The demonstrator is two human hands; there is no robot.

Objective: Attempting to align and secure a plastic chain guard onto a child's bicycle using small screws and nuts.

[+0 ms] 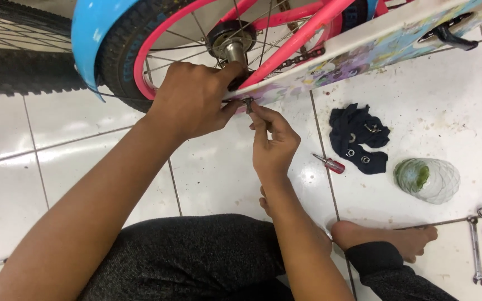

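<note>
right hand (273, 146) pinches a small dark metal part (247, 102), too small to identify, just under the white printed chain guard (364, 50). left hand (192, 99) is curled on the guard's edge beside it, fingertips hidden. past both, the pink-rimmed rear wheel (140, 61) is cut off. right of the hands, a dark cloth (358, 136) holds washers.

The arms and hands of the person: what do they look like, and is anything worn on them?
Both arms are bare to beyond the elbows: no sleeves, gloves, watch or rings show. The left hand and right hand are bare too, with short nails.
</note>
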